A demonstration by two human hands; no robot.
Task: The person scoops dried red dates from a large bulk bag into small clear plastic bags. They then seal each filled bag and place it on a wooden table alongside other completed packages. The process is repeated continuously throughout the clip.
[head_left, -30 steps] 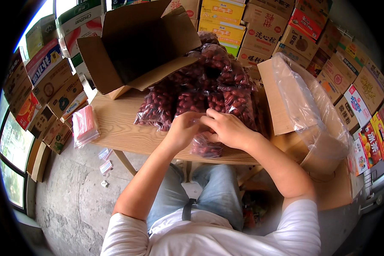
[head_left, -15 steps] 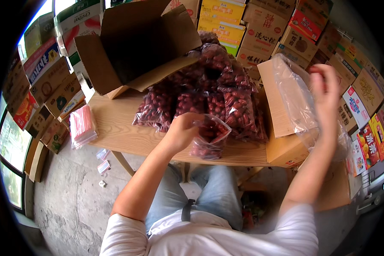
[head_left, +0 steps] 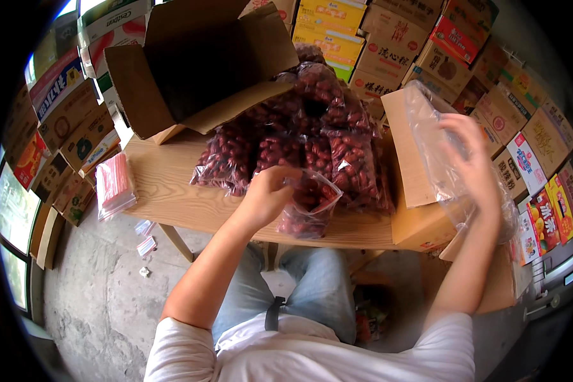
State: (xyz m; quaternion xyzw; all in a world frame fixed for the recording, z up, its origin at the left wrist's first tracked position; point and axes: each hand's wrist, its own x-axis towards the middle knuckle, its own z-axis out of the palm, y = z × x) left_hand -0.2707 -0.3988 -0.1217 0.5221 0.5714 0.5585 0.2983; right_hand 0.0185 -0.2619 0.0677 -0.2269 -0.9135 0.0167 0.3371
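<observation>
My left hand [head_left: 270, 194] pinches the rim of a small clear zip bag [head_left: 309, 213] at the front of the table. The bag stands with its mouth gaping and holds dark red dried dates. My right hand [head_left: 468, 153], slightly blurred, is raised over a tall cardboard box [head_left: 407, 149] with a clear plastic liner [head_left: 436, 156] draped over its edge. Its fingers are apart and curved, and nothing shows in them. What lies inside that box is hidden. Behind the small bag, filled bags of red dates [head_left: 277, 153] are piled up.
A large opened carton [head_left: 137, 89] tilts on the wooden table [head_left: 165, 184] at the back left. A pack of flat pink-striped bags [head_left: 114, 184] lies at the table's left edge. Stacked cartons [head_left: 391, 38] line the back and both sides. Small scraps [head_left: 146, 245] lie on the floor.
My right hand has moved left and slightly down over the lined box. The red dates seen in it earlier no longer show. My left hand keeps its hold on the small bag.
</observation>
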